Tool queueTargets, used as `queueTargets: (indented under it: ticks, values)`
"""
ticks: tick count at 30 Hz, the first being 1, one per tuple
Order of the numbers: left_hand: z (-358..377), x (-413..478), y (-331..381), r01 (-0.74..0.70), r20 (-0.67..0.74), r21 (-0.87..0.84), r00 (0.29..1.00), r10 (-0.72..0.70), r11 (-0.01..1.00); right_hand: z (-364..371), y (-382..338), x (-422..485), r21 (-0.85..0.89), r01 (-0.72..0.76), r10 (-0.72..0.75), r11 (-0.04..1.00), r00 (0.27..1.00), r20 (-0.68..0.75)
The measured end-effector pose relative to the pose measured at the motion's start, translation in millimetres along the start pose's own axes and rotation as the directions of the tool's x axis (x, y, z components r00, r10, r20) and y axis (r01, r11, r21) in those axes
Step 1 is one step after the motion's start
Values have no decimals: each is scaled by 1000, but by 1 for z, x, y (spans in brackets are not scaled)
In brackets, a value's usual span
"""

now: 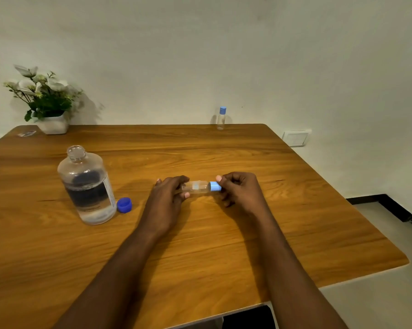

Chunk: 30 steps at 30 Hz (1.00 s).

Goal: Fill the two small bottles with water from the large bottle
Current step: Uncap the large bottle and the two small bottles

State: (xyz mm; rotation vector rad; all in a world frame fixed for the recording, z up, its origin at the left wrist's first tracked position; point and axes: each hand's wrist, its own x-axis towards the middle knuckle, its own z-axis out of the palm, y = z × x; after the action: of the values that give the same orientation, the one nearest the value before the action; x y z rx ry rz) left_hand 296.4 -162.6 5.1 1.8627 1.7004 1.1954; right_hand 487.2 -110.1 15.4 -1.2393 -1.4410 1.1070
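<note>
Pinching cap [215, 186], right hand [240, 189]; left hand [166, 198] curled round half-hidden small bottle [198, 187].

- The large bottle [87, 186] stands left on the table [224, 245], with a loose cap [124, 205] just right of its base.
- The near small bottle [196, 187] is sideways at mid-table, between the left hand [167, 198] and the right hand [238, 188].
- The far small bottle [221, 118] stands at the back edge, and a potted plant [50, 115] at the back-left corner.

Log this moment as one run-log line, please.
left hand: holds small clear plastic bottle sideways | right hand: pinches its light-blue cap | large clear bottle: open, upright | second small bottle: capped
</note>
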Motion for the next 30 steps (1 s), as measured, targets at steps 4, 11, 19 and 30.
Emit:
queueTargets:
  ticks: [4,11,19,30]
  values:
    - [0,0,0,13,-4,3,1000,-13,1000,-3,-1,2,69,6,-11,998,997,79]
    - [-1,-2,4,28,2,4,1000,-28,1000,-2,-2,-2,-81,-40,42,996,999,22]
    - [0,-2,3,29,1,-3,1000,-29,1000,-5,-4,-1,60,-7,1,998,995,95]
    - [0,-2,2,29,-1,-2,1000,-29,1000,-8,-3,-4,-20,-17,19,1000,992,124]
